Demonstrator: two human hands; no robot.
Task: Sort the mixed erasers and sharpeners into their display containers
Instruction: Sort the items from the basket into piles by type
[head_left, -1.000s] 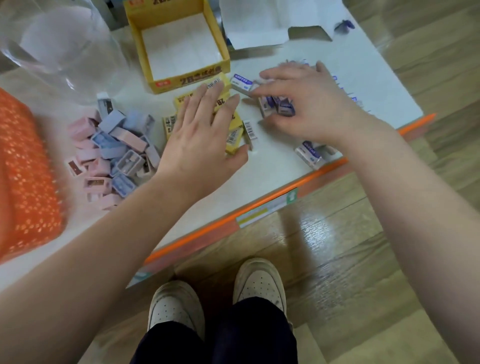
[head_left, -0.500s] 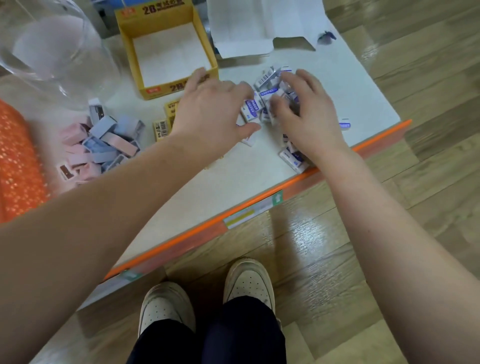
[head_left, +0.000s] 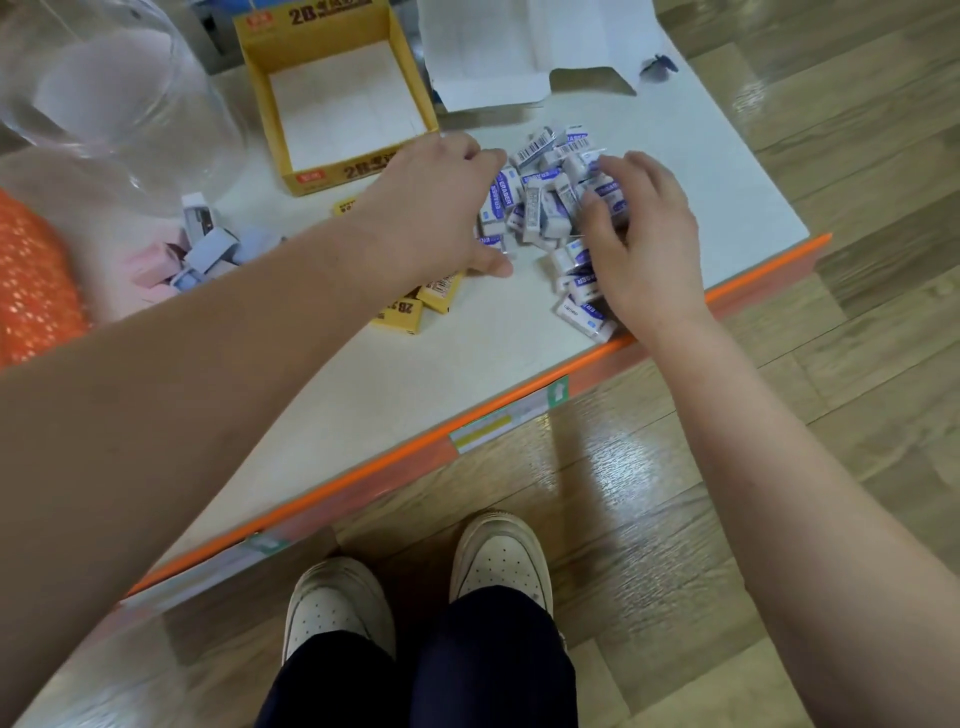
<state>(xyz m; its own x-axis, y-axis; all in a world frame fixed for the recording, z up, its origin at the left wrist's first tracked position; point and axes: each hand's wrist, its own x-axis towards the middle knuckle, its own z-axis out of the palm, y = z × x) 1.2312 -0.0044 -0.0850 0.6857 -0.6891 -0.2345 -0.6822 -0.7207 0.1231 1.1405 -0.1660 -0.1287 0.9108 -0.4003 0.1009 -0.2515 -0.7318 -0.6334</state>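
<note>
A heap of white erasers with blue sleeves (head_left: 540, 197) lies on the white table, towards its right end. My left hand (head_left: 436, 208) cups the heap's left side with curled fingers and the thumb stretched out in front. My right hand (head_left: 644, 244) curls over the heap's right side, fingers on the erasers. A few yellow 2B erasers (head_left: 400, 314) lie in front of my left wrist. Pink and blue sharpeners (head_left: 208, 249) are piled further left, partly hidden by my left forearm. The yellow 2B display box (head_left: 358, 171) stands behind my left hand, with only its white bottom showing inside.
A clear glass jar (head_left: 119, 93) lies at the back left. An opened white carton (head_left: 493, 52) sits at the back. An orange patterned basket (head_left: 31, 280) is at the far left. The table's orange front edge (head_left: 519, 410) runs close to the erasers.
My left hand left the yellow erasers and moved right to the white-blue erasers. Both hands have drawn these erasers together into one tighter heap.
</note>
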